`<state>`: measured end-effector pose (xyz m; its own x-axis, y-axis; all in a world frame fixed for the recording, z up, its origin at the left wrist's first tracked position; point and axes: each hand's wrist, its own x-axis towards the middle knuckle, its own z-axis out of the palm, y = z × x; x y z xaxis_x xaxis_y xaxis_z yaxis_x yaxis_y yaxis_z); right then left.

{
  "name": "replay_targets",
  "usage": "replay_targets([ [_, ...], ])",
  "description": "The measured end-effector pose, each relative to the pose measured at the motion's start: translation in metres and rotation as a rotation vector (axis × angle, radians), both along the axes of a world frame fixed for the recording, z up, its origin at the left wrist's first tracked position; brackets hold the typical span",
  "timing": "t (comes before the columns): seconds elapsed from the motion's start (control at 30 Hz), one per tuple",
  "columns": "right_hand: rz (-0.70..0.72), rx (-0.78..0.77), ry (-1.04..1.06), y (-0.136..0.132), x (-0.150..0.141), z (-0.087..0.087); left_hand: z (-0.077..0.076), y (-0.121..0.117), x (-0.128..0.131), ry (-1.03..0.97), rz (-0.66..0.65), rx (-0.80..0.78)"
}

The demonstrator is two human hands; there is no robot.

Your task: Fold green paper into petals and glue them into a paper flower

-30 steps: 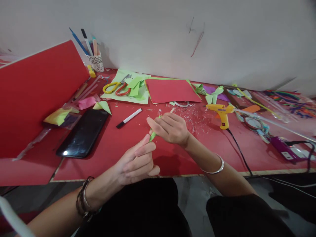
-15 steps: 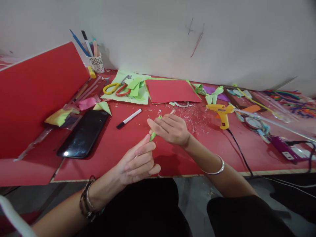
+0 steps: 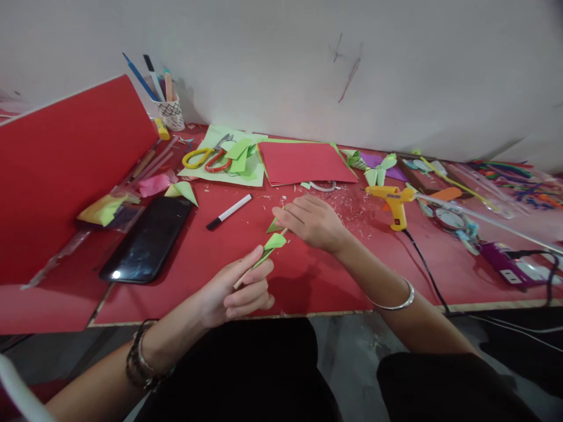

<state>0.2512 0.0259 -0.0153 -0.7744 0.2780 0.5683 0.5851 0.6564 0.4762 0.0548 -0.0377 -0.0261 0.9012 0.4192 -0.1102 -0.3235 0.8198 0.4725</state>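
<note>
Pinching the green paper (image 3: 276, 241) and thin stick (image 3: 239, 283) between my left fingers (image 3: 259, 272), above the tabletop (image 3: 197, 246), I curl my right fingers (image 3: 292, 220) closed on what seems the stick's far end. Twisting too hard could crease the paper. Its long axis slants away and rightward, the broader end pointing toward my right fingers.

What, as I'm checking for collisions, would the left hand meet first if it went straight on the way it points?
Most likely the right hand: the left hand points up and across toward it, with the green paper it holds leading. Depth between them is hard to judge.
</note>
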Motion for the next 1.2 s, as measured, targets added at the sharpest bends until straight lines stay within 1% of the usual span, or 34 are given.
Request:
replay_targets([
  [0.17,-0.043,-0.09,-0.042,0.005,0.007,0.0,0.0,0.007,-0.005,0.308,0.109,0.246],
  [0.27,-0.065,-0.149,-0.053,0.006,0.011,-0.001,-0.001,0.013,-0.012,0.451,0.14,0.357],
  [0.33,-0.104,-0.177,-0.048,0.007,0.015,-0.002,0.0,0.017,-0.018,0.553,0.164,0.422],
  [0.4,-0.191,-0.196,-0.009,0.008,0.02,-0.002,0.001,0.021,-0.026,0.638,0.201,0.46],
  [0.5,-0.394,-0.241,0.102,0.01,0.028,-0.001,0.003,0.029,-0.036,0.714,0.249,0.513],
  [0.6,-0.581,-0.397,0.223,0.015,0.037,0.0,0.004,0.039,-0.044,0.825,0.303,0.694],
  [0.67,-0.626,-0.524,0.307,0.017,0.041,0.0,0.003,0.046,-0.048,0.929,0.303,0.857],
  [0.73,-0.577,-0.635,0.393,0.018,0.043,-0.002,0.002,0.053,-0.05,1.12,0.295,1.084],
  [0.83,-0.415,-0.781,0.482,0.017,0.04,-0.005,0.001,0.06,-0.052,1.556,0.302,1.465],
  [0.87,-0.369,-0.818,0.498,0.016,0.038,-0.005,0.0,0.062,-0.053,1.676,0.303,1.553],
  [0.9,-0.336,-0.845,0.511,0.014,0.037,-0.006,0.0,0.064,-0.054,1.759,0.305,1.608],
  [0.93,-0.311,-0.864,0.521,0.013,0.035,-0.006,0.0,0.065,-0.055,1.803,0.303,1.635],
  [1.0,-0.284,-0.885,0.539,0.012,0.034,-0.007,-0.001,0.068,-0.057,1.812,0.29,1.633],
  [1.2,-0.272,-0.909,0.535,0.012,0.036,-0.01,-0.007,0.073,-0.064,1.703,0.243,1.579],
])
